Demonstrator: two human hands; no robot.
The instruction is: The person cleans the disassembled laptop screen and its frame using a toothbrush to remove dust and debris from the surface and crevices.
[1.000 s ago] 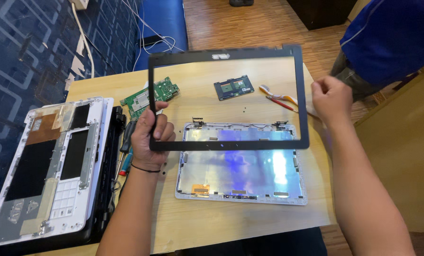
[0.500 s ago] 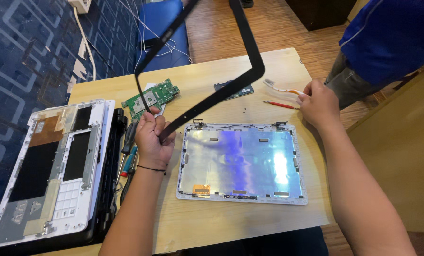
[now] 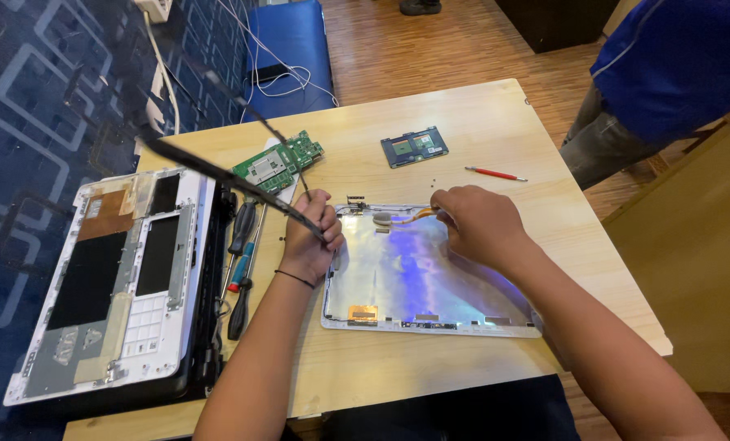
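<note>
The thin, bendy black frame (image 3: 218, 171) is gripped at its edge by the left hand (image 3: 309, 237); cables above the lid (image 3: 430, 278) are pinched by the right hand (image 3: 475, 224)

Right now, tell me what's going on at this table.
A person is taking a laptop apart. The left hand holds the black screen bezel, swung up and out to the left. The right hand rests on the top edge of the silver lid panel, fingers at a thin orange cable. The laptop base lies open on the left with screwdrivers beside it; a green circuit board, a small dark board and a red tool lie farther back. Another person in blue stands by.
</note>
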